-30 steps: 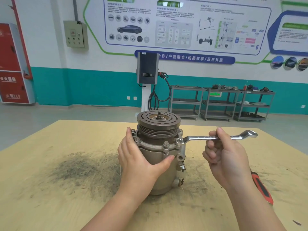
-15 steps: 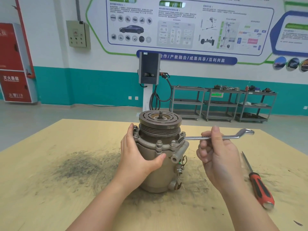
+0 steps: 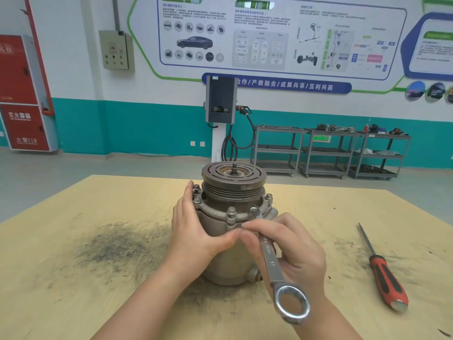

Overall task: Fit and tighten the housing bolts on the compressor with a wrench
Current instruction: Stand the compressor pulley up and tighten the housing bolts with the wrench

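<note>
Compressor [image 3: 232, 217] stands upright near the middle of the wooden tabletop [image 3: 98, 303], pulley end up, on a patch of dark grime. Left hand [image 3: 193, 231] presses against the housing's left side, fingers straight up by the flange bolts [image 3: 196, 192], thumb stretched across the front; it grips nothing. Right hand [image 3: 291, 246] has fingers curled round the shank of a ring wrench [image 3: 270, 256]. Wrench's far end sits at a bolt on the front-right of the flange, prob. seated on the head, though fingers partly hide it. Its near ring end juts toward the front edge of the tabletop, over the right wrist. Thumb tips of both hands nearly touch in front of the housing. Red-and-black screwdriver [image 3: 384, 276] lies toward the right edge, well apart from the compressor, tip pointing away.
</note>
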Demonstrator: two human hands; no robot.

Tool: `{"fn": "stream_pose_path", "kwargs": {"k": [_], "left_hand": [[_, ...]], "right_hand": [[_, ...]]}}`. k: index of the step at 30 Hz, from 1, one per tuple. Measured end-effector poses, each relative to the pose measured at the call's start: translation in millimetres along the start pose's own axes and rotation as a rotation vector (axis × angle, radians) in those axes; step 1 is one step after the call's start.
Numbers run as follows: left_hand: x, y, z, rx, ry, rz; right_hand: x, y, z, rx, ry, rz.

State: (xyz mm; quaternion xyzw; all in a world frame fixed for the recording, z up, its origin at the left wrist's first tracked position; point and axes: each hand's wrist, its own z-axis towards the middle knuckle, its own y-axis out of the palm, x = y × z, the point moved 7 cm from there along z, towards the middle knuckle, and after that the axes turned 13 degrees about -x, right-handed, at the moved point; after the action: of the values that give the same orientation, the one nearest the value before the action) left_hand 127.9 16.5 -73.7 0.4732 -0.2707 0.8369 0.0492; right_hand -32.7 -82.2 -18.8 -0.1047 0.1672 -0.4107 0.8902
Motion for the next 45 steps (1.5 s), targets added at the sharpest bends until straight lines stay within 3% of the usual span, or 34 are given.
{"fn": "stream_pose_path", "kwargs": {"k": [4,8,11,13,17,19,25,28,31,36,38,41,45], "left_hand": [[3.8,-1.6,-3.7,0.045,-0.039,0.057],[24.5,9.4,-19.5,0.18,-0.054,0.19],[37.9,22.5,-38.3,0.266,-0.002,0.259],[43.6,27.1,-46.8,0.297,0.042,0.269],[42.9,6.1,-37.6,0.376,0.002,0.184],[28.8,-10.0,-22.3,0.342,-0.027,0.043],[7.2,-7.9,4.3,-0.139,0.014,-0.292],[4.4,-1.5,4.2,-0.202,0.038,-0.317],[1.7,0.6,4.5,-0.215,0.019,-0.352],[5.8,-0.2,1.3,-0.179,0.038,-0.263],[6.3,-0.6,1.4,-0.175,0.043,-0.252],[6.2,-1.1,2.6,-0.181,0.04,-0.261],[8.2,-1.0,2.3,-0.182,0.037,-0.253]], "right_hand": [[4.7,-15.3,1.3,0.102,0.041,0.008],[50.5,-44.8,-5.1,0.468,0.446,0.564],[78.4,-38.7,-11.7,0.582,0.65,0.97],[86.4,-36.4,-11.7,0.599,0.69,1.074],[89.5,-36.7,-9.4,0.507,0.703,1.039],[90.3,-34.0,-8.6,0.439,0.727,1.04],[92.2,-37.2,-7.6,0.32,0.775,0.941],[69.6,-46.1,-6.2,0.318,0.514,0.499],[29.6,-33.2,0.7,0.184,0.174,0.138],[8.8,-0.5,1.2,-0.05,0.004,-0.072],[8.6,-1.7,0.9,-0.052,-0.002,-0.089],[13.8,-21.5,3.0,0.083,0.051,-0.017],[46.7,-41.2,-0.8,0.365,0.397,0.528]]}}
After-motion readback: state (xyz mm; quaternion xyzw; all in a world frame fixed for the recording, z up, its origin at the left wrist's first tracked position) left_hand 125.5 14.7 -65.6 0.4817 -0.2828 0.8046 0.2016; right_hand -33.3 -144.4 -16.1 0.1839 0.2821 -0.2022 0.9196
